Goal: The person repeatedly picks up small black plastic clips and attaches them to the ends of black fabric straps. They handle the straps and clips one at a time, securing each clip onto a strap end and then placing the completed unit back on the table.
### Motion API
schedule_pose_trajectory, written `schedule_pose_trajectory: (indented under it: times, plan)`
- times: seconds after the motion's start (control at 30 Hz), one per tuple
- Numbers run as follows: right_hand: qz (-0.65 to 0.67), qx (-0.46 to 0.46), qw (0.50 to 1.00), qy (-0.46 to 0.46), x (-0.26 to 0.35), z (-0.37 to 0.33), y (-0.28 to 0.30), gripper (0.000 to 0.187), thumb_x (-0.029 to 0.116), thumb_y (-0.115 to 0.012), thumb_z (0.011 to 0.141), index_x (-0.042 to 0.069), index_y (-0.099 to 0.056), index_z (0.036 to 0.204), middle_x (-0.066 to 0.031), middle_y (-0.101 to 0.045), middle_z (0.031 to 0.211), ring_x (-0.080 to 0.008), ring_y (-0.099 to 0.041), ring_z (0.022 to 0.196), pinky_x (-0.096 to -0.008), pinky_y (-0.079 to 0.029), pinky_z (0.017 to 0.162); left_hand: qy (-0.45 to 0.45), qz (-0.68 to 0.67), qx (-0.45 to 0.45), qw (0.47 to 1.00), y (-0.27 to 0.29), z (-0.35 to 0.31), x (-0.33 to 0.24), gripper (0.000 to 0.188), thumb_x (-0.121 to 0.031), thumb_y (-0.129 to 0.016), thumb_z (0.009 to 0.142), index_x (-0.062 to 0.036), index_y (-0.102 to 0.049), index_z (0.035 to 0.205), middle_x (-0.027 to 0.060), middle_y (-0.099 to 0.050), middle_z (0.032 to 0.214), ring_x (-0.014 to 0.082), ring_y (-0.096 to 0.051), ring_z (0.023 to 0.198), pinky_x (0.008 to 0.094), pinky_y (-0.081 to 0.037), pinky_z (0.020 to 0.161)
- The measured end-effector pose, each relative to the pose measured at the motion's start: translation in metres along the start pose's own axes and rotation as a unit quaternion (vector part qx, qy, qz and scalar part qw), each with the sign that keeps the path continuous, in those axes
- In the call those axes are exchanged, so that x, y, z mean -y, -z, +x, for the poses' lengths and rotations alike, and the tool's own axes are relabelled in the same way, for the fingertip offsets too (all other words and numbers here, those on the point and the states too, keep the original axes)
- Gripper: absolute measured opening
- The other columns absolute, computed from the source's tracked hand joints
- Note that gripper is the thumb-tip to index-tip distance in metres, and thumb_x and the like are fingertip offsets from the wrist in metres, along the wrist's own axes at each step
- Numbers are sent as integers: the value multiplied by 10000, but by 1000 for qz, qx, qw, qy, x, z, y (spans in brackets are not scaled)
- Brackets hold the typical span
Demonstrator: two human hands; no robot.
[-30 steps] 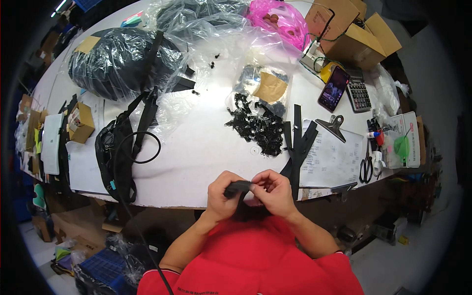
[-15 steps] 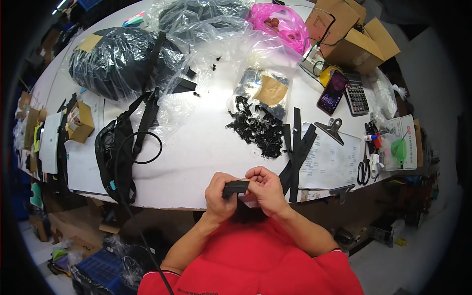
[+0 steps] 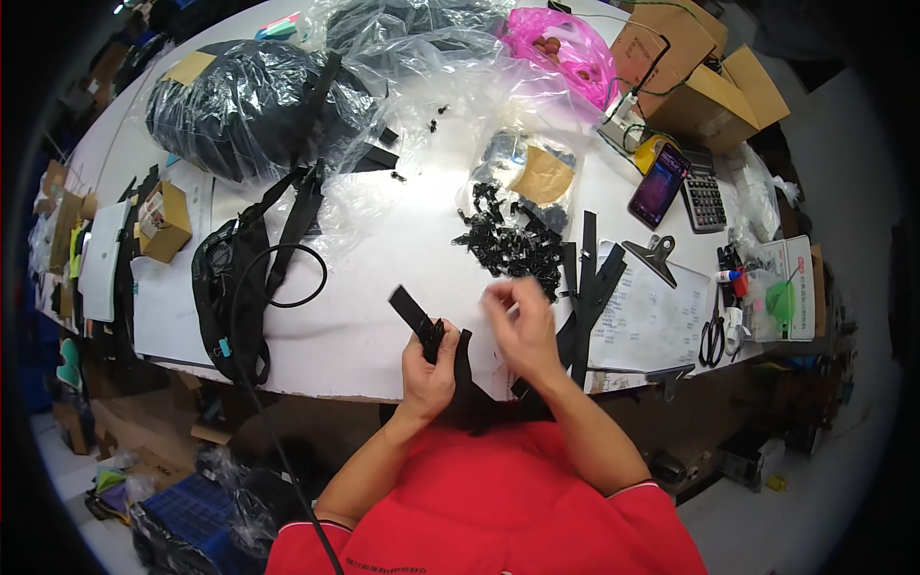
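Tabletop (image 3: 364, 335), smooth and white, bears a bulging, glossy clear plastic bag (image 3: 244, 115) of dark material, then a jagged heap (image 3: 510, 240) of small black pieces. Near the heap, the right hand (image 3: 525, 333) is blurred, its fingers curled; whether they pinch anything, I cannot tell. The left hand (image 3: 427, 381) grasps a flat, matte black strip (image 3: 411, 308) between thumb and fingers, its squared end jutting over the tabletop.

The bare right hand (image 3: 527, 331) has come off the flat black fabric strip (image 3: 411, 308), which now slants up-left from the bare left hand (image 3: 428, 377), and moved nearer the heaped small black pieces (image 3: 513, 245).
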State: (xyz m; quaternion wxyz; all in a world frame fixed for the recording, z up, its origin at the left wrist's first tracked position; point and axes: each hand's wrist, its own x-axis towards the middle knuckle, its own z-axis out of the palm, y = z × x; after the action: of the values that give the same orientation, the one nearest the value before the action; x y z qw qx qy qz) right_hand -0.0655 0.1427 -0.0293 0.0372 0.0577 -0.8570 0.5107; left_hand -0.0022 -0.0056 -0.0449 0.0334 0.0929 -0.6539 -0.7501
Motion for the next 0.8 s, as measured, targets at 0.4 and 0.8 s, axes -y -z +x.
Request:
schedule_pose_trajectory:
  times: [0.4,0.8]
  plan:
    - [128,50,987,-81,-4,11,27,128,74,-700,870,50,-709,994,-89,-703,922,-162,-645,841,-286,-479,794,81,-46,47,994,10,-1,-20,115,-101,-697,937,-5,-676,997,-27,-614,768,49,-549,684,220,-448,610]
    - [-23,44,977,209,32,-27,44,216,104,-838,709,86,-698,873,-41,-680,807,-219,-623,721,-329,-433,664,14,-18,83,996,5,-15,-33,108,13,-690,897,20,-668,1002,61,-707,910,96,-642,856,242,-516,773]
